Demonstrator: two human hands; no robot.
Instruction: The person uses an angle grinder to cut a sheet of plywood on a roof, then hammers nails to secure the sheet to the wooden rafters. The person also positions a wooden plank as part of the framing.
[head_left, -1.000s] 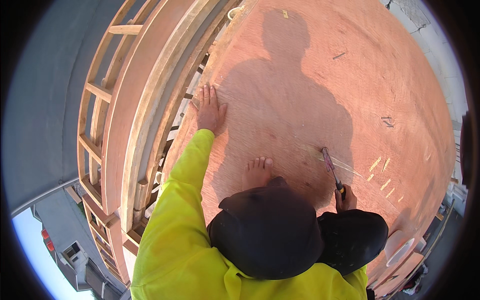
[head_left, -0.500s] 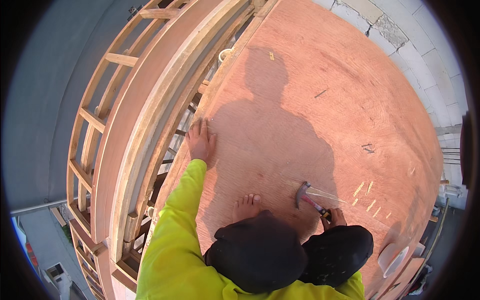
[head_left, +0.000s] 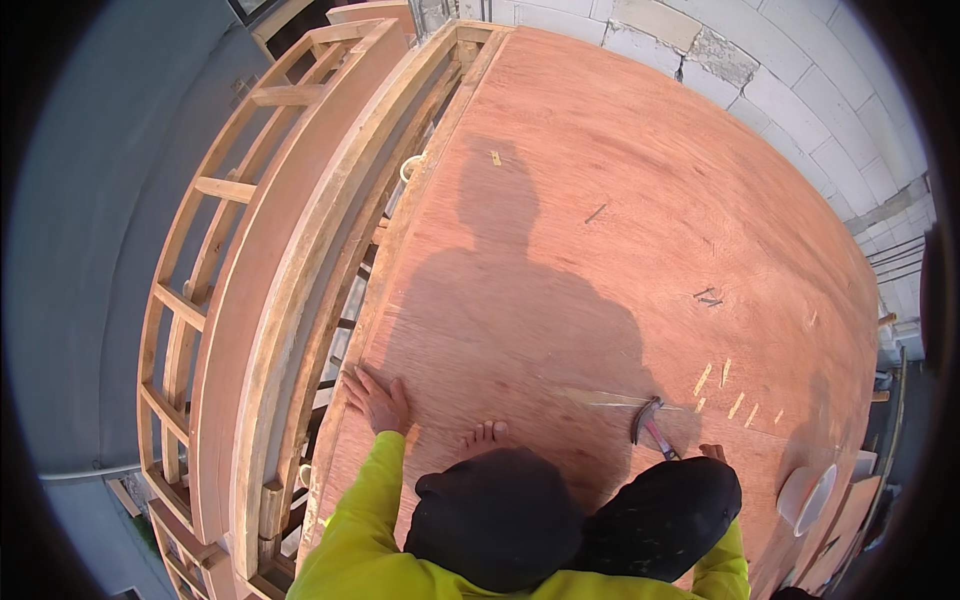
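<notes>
My left hand [head_left: 378, 402] lies flat on the reddish plywood sheet [head_left: 560, 320] by its left edge, fingers spread and holding nothing. At the lower right a claw hammer [head_left: 652, 428] with a dark curved head and a red and black handle is close to the board. Its handle runs back behind my bent knee in dark trousers. Only part of my right hand [head_left: 713, 453] shows past that knee; it appears closed round the hidden handle end. My bare toes [head_left: 486, 433] rest on the plywood between the hands.
Loose nails [head_left: 708, 297] and pale wood slivers [head_left: 703, 378] lie on the sheet. A white bucket [head_left: 806, 498] is tipped at the lower right. Left of the board's edge are gaps and a curved timber frame [head_left: 200, 270]. A block wall [head_left: 800, 80] bounds the far side.
My left hand has slid back toward me along the board's edge. The hammer and my right hand have moved to the right. The view has shifted, showing more of the far wall.
</notes>
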